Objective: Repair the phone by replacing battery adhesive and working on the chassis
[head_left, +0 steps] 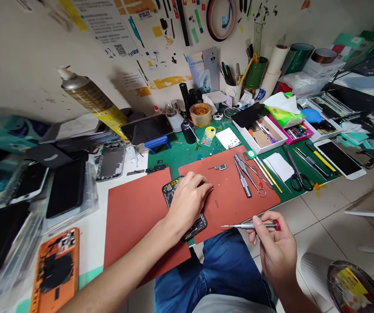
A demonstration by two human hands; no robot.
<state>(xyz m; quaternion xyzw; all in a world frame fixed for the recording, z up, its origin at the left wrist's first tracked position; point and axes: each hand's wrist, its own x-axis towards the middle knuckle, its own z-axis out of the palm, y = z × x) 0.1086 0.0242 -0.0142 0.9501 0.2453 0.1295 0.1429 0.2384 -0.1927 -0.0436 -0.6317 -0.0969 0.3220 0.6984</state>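
Observation:
An opened phone [197, 226] with its inner parts bare lies across the gap between two red-brown mats. Over its middle is my left hand [188, 198], fingers curled together with the tips at the phone's right side; whatever they pinch, if anything, is hidden. My right hand [273, 243] grips a small screwdriver [248, 225] with a grey shaft and red end cap. The screwdriver lies nearly level beyond the table's front edge, its tip pointing left, apart from the phone. A small metal phone part [221, 167] rests on the right mat [229, 208], above my left hand.
Grey-handled tools [243, 178] and tweezers [255, 180] lie on the right mat. Scissors [298, 174] and a white phone [339, 158] are farther right. A phone on a blue stand [157, 143] stands behind. An orange phone housing [56, 269] lies at left, below stacked phones [66, 187].

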